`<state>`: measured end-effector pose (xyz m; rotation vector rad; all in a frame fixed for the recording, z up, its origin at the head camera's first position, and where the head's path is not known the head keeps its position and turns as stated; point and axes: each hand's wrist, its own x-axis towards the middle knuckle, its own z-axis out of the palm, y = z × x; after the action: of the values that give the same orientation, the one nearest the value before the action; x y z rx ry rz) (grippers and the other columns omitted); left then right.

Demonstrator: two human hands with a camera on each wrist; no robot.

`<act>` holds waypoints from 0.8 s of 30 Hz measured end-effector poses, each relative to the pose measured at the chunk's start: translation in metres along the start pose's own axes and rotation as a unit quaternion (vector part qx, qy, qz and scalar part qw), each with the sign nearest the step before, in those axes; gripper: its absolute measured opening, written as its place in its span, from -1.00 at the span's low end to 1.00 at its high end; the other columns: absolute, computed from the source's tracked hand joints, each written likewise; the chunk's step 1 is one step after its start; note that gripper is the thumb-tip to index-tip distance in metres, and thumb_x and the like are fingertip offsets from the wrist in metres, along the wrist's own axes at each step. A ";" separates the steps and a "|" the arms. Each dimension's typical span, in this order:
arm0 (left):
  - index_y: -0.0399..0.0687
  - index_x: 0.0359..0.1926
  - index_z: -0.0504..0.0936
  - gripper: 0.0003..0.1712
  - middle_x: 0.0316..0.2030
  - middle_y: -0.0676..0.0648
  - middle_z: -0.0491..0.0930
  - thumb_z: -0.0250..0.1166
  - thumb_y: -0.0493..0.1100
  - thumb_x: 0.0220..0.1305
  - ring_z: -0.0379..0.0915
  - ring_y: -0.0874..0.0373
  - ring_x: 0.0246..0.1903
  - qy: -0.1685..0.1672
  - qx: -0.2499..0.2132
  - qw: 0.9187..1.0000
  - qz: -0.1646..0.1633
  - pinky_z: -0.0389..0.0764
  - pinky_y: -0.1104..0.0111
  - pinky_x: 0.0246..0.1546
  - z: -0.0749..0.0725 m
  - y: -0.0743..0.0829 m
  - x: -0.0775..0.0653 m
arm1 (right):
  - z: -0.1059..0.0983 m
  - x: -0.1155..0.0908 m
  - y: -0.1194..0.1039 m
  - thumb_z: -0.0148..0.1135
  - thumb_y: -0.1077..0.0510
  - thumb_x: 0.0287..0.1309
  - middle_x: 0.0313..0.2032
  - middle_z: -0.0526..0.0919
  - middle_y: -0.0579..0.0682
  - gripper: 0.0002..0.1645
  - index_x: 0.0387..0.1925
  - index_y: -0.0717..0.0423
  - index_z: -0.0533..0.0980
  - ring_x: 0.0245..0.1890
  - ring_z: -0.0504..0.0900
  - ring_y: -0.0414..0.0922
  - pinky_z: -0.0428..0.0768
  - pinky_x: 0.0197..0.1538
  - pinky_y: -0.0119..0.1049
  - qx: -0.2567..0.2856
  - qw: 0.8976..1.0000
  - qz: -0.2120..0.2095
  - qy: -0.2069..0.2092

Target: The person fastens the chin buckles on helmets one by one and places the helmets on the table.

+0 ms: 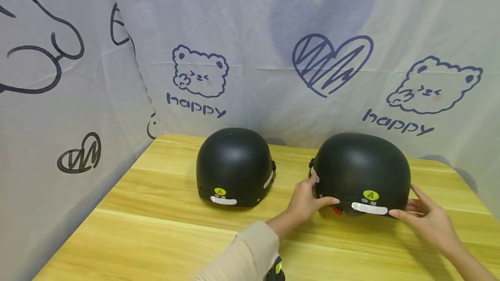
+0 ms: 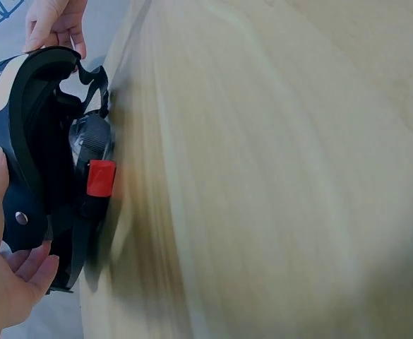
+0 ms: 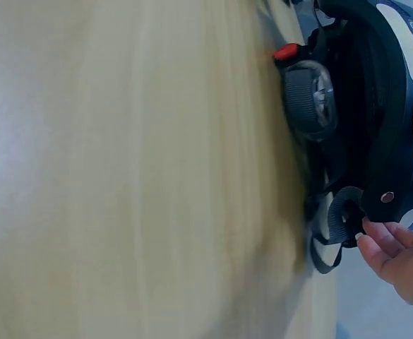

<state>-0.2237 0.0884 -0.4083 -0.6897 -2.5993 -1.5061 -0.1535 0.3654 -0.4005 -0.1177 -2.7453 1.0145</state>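
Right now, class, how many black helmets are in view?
2: in the head view, the left helmet rests on the table; the right helmet is held between the left hand and the right hand.

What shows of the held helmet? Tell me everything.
Rounded, matte black, apparently plastic, the helmet bears a yellow sticker marked A above a pale strip. A red buckle and dark straps show beneath. Right of another helmet, its near rim is raised above the table. The left hand and right hand grip its sides.

Black helmet (image 2: 27, 159) between left hand (image 2: 7, 286) and right hand (image 2: 56, 27), red buckle (image 2: 101, 178) at its underside
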 end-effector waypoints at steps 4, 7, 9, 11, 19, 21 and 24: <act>-0.37 0.32 0.15 0.05 -0.39 -0.20 0.53 0.46 0.02 -0.08 0.16 0.35 -0.54 -0.011 -0.015 1.000 -0.022 0.22 0.61 -0.58 -0.006 0.004 0.001 | -0.006 0.003 -0.007 0.40 -0.04 -0.05 -0.04 0.51 0.50 0.15 0.38 0.33 -0.03 -0.45 0.31 -0.76 0.33 -0.46 -0.75 -0.020 1.000 0.005 -0.010; -0.36 0.33 0.14 0.04 -0.60 -0.09 0.35 0.45 0.02 -0.06 0.03 0.34 -0.65 -0.020 -0.026 0.999 -0.038 0.09 0.55 -0.67 -0.010 0.007 0.002 | -0.011 0.006 -0.014 0.38 -0.09 -0.04 -0.03 0.52 0.48 0.15 0.38 0.32 -0.03 -0.46 0.25 -0.77 0.33 -0.46 -0.68 -0.038 0.999 0.014 -0.019; -0.36 0.33 0.14 0.03 -0.67 0.01 0.24 0.44 0.02 -0.04 0.00 0.33 -0.69 -0.020 -0.032 0.998 -0.043 0.06 0.54 -0.69 -0.013 0.010 0.002 | -0.014 0.009 -0.017 0.37 -0.11 -0.03 -0.05 0.53 0.46 0.15 0.38 0.32 -0.03 -0.46 0.23 -0.77 0.34 -0.46 -0.64 -0.046 0.999 0.015 -0.022; -0.36 0.32 0.15 0.01 -0.69 0.06 0.17 0.43 0.02 -0.02 -0.02 0.33 -0.70 -0.018 -0.027 0.999 -0.037 0.04 0.54 -0.70 -0.015 0.012 0.003 | -0.017 0.011 -0.021 0.36 -0.11 -0.01 -0.07 0.55 0.45 0.13 0.39 0.31 -0.03 -0.47 0.22 -0.77 0.36 -0.46 -0.60 -0.047 0.998 0.015 -0.026; -0.35 0.31 0.17 -0.05 -0.78 0.09 0.19 0.38 0.06 0.05 -0.04 0.31 -0.79 -0.020 -0.025 0.999 -0.027 0.05 0.54 -0.75 -0.025 0.024 0.008 | -0.029 0.016 -0.030 0.19 -0.20 0.12 -0.04 0.49 0.45 0.08 0.41 0.27 -0.11 -0.39 0.43 -0.51 0.50 -0.42 -0.40 -0.047 0.996 0.042 -0.055; -0.34 0.31 0.18 -0.07 -0.80 0.08 0.21 0.36 0.07 0.07 -0.05 0.30 -0.81 -0.021 -0.028 0.999 -0.031 0.05 0.53 -0.76 -0.028 0.028 0.008 | -0.030 0.018 -0.031 0.16 -0.22 0.15 -0.01 0.46 0.48 0.07 0.40 0.28 -0.12 -0.30 0.57 -0.18 0.56 -0.39 -0.27 -0.047 0.996 0.045 -0.064; -0.33 0.31 0.20 -0.10 -0.82 0.05 0.24 0.34 0.08 0.10 -0.08 0.30 -0.83 -0.021 -0.028 0.999 -0.036 0.05 0.52 -0.77 -0.032 0.032 0.008 | -0.033 0.019 -0.034 0.12 -0.21 0.18 0.03 0.41 0.53 0.04 0.39 0.32 -0.10 -0.11 0.51 0.30 0.61 -0.31 -0.09 -0.046 0.996 0.040 -0.070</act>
<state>-0.2235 0.0782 -0.3637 -0.6468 -2.6498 -1.6079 -0.1645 0.3630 -0.3505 -0.1805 -2.9377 0.9486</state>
